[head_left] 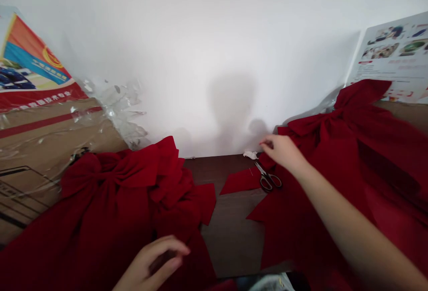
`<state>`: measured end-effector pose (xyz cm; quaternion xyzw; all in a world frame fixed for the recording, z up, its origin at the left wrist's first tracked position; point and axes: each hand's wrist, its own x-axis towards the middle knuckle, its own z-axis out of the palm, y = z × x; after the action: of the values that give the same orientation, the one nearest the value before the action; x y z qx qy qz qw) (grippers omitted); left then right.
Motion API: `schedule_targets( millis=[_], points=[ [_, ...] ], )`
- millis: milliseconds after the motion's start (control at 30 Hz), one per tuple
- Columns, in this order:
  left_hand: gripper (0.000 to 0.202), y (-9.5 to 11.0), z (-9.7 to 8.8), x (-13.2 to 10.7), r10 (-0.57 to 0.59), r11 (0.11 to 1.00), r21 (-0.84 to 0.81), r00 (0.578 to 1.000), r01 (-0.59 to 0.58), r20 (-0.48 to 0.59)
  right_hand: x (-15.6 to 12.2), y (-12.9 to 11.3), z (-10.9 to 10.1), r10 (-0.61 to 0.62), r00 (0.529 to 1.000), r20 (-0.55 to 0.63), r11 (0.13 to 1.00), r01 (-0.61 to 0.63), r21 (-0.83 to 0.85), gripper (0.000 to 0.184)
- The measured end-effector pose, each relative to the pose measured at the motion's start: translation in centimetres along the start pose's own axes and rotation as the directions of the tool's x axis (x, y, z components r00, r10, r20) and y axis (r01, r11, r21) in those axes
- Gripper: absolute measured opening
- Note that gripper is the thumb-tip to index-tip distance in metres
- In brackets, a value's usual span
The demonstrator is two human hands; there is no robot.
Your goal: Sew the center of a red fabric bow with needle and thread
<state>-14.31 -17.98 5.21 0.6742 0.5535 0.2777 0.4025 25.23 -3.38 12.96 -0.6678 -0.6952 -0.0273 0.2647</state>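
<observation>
Two large red fabric bows lie on a dark wooden table (230, 237), one on the left (113, 170) and one on the right (334, 148). My left hand (155, 260) rests at the lower part of the left bow, fingers curled and holding nothing I can make out. My right hand (279, 150) reaches over the right bow, its bunched fingertips just above a corner of red fabric. Below those fingers lie black-handled scissors (268, 178), open slightly, beside a loose triangular red fabric piece (241, 181). A small white scrap (250, 154) sits at the table's back edge.
A white wall (174, 41) rises behind the table. A cardboard box (43, 148) wrapped in crumpled clear plastic (123, 112) stands at left, below a colourful printed poster (33, 63). Another printed poster (391, 50) leans at right. A dark object (267, 282) sits at the bottom edge.
</observation>
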Motion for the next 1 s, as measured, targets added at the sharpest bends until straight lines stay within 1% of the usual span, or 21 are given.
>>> schedule_targets(
  millis=[33, 67, 100, 167, 233, 267, 333, 433, 533, 667, 833, 1000],
  points=[
    [0.027, 1.9, 1.1, 1.5, 0.094, 0.993, 0.058, 0.992, -0.099, 0.082, -0.2, -0.4, 1.9, 0.024, 0.998, 0.065, 1.0, -0.025, 0.006, 0.017],
    [0.025, 3.6, 2.2, 3.2, 0.167, 0.978, 0.102, 0.973, -0.184, 0.157, -0.4, -0.5, 3.8, 0.042, 0.993, 0.108, 0.999, -0.043, 0.001, 0.014],
    [0.023, 5.0, 3.4, 5.0, 0.223, 0.958, 0.139, 0.956, -0.252, 0.19, -0.5, -0.4, 5.5, 0.062, 0.986, 0.154, 0.998, -0.062, -0.005, 0.01],
    [0.022, 6.8, 5.6, 8.9, 0.321, 0.909, 0.221, 0.931, -0.354, 0.172, -0.7, 0.2, 8.5, 0.113, 0.972, 0.205, 0.994, -0.111, -0.023, 0.008],
    [0.025, 7.3, 7.6, 12.9, 0.392, 0.84, 0.336, 0.905, -0.425, 0.165, -0.7, 1.2, 10.4, 0.148, 0.963, 0.226, 0.989, -0.144, -0.036, 0.008],
    [0.027, 7.2, 8.4, 14.8, 0.423, 0.798, 0.398, 0.891, -0.453, 0.164, -0.7, 1.6, 11.1, 0.157, 0.96, 0.233, 0.988, -0.152, -0.037, 0.008],
    [0.03, 6.6, 9.8, 18.1, 0.451, 0.72, 0.493, 0.87, -0.487, 0.2, -0.6, 2.4, 11.8, 0.16, 0.956, 0.247, 0.987, -0.158, -0.028, 0.008],
    [0.027, 5.6, 11.2, 21.2, 0.452, 0.707, 0.508, 0.867, -0.492, 0.21, -0.5, 3.3, 12.2, 0.156, 0.95, 0.272, 0.987, -0.163, 0.002, 0.011],
    [0.018, 4.9, 12.0, 22.5, 0.453, 0.711, 0.499, 0.866, -0.495, 0.212, -0.6, 3.8, 12.4, 0.148, 0.941, 0.303, 0.985, -0.168, 0.041, 0.015],
    [0.012, 4.5, 12.4, 23.1, 0.466, 0.708, 0.494, 0.86, -0.505, 0.211, -0.7, 3.9, 12.5, 0.121, 0.946, 0.3, 0.985, -0.152, 0.084, 0.014],
    [0.011, 4.8, 12.3, 23.2, 0.468, 0.711, 0.496, 0.862, -0.498, 0.195, -1.1, 3.3, 12.6, 0.105, 0.957, 0.269, 0.987, -0.134, 0.092, 0.01],
    [0.011, 5.1, 11.9, 22.6, 0.459, 0.742, 0.455, 0.868, -0.492, 0.191, -1.3, 3.0, 12.7, 0.151, 0.955, 0.256, 0.985, -0.166, 0.038, 0.006]
  ],
)
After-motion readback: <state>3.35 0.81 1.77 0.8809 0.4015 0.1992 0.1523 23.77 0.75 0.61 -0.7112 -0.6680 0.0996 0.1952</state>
